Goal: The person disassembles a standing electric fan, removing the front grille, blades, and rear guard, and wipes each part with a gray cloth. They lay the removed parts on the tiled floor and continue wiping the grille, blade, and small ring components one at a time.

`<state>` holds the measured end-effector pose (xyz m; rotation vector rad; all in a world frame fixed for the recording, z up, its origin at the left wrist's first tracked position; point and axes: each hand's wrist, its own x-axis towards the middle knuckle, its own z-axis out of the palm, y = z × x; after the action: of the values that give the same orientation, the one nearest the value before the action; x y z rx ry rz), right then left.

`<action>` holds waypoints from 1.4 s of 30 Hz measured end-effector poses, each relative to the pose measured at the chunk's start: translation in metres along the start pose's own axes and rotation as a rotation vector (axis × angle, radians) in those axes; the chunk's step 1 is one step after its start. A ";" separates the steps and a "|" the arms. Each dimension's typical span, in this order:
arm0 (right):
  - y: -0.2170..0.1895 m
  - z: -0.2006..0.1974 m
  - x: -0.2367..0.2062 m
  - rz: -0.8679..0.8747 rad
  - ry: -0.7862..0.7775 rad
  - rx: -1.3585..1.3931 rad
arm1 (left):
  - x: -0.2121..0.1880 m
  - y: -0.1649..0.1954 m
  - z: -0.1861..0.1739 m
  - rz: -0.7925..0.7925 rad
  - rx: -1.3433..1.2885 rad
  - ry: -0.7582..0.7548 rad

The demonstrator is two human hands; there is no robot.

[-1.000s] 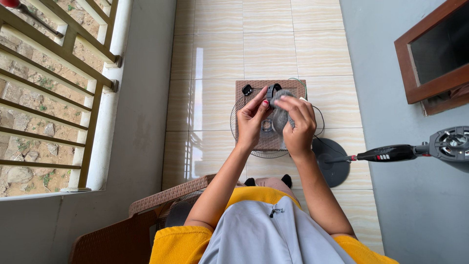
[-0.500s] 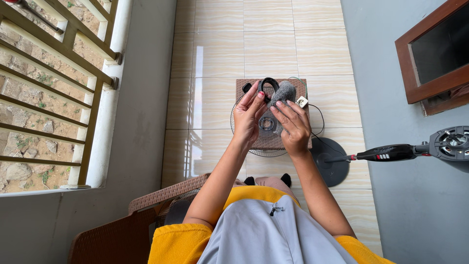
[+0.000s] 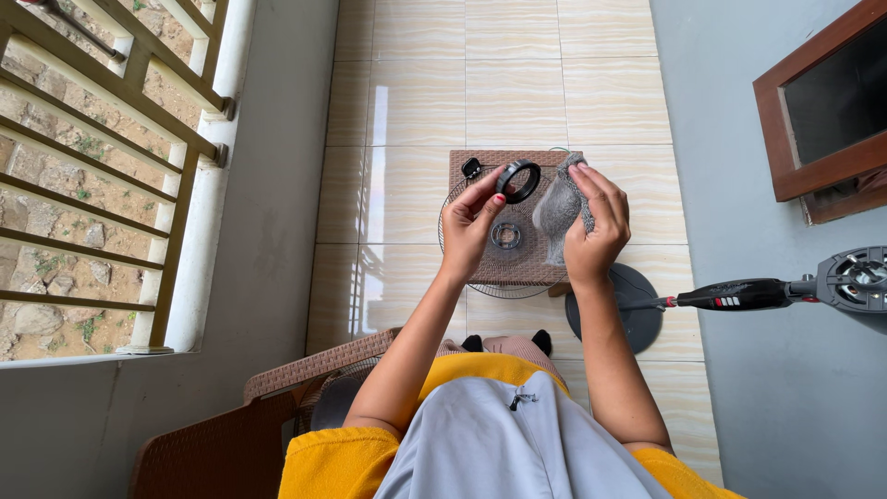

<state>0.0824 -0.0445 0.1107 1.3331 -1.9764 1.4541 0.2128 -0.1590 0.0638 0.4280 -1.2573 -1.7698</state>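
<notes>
From my remote seat I see the left hand pinching a black plastic ring between thumb and fingertips, holding it up just above the small brown wicker stool; the ring stands tilted, its open face turned partly toward the camera, so its axis runs roughly up and away from the person rather than across. The right hand is clenched around a crumpled grey cloth, which hangs from the fist on its inner side; cloth and ring sit just beside each other, not touching as far as I can judge from this height. The ring lies to the left of the cloth and slightly farther from the body, so the left hand owns it and the right hand is the near neighbour, separated from it by a narrow gap only. Below both hands a round wire fan grille rests flat on the stool, with a small grey hub piece at its centre; a little black knob lies at the stool's far left corner. To the right, on the tiled floor, stands a dark round fan base with its pole lying out toward a motor head.
</notes>
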 end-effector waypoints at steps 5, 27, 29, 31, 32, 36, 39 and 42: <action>-0.028 0.009 0.007 -0.205 -0.109 -0.031 | -0.003 -0.009 0.001 0.071 0.119 -0.001; -0.030 0.006 0.021 -0.096 -0.160 0.118 | 0.001 -0.025 -0.001 -0.006 -0.205 0.014; -0.028 0.008 0.017 0.003 -0.144 0.148 | 0.001 -0.032 -0.001 -0.015 -0.267 0.043; -0.025 0.011 0.013 0.045 -0.123 0.171 | 0.002 -0.037 -0.002 -0.008 -0.326 0.063; -0.023 0.013 0.009 0.046 -0.110 0.175 | 0.002 -0.040 -0.003 -0.031 -0.337 0.075; -0.018 0.012 -0.007 0.089 -0.093 0.235 | 0.004 -0.043 -0.001 -0.085 -0.429 0.128; -0.019 0.011 -0.018 0.070 -0.132 0.181 | 0.003 -0.039 0.000 -0.118 -0.497 0.140; -0.020 0.008 -0.022 0.062 -0.197 0.186 | 0.006 -0.031 0.003 -0.117 -0.512 0.133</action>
<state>0.1115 -0.0417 0.1023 1.5607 -2.0607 1.6241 0.1925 -0.1597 0.0391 0.3185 -0.6601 -2.0413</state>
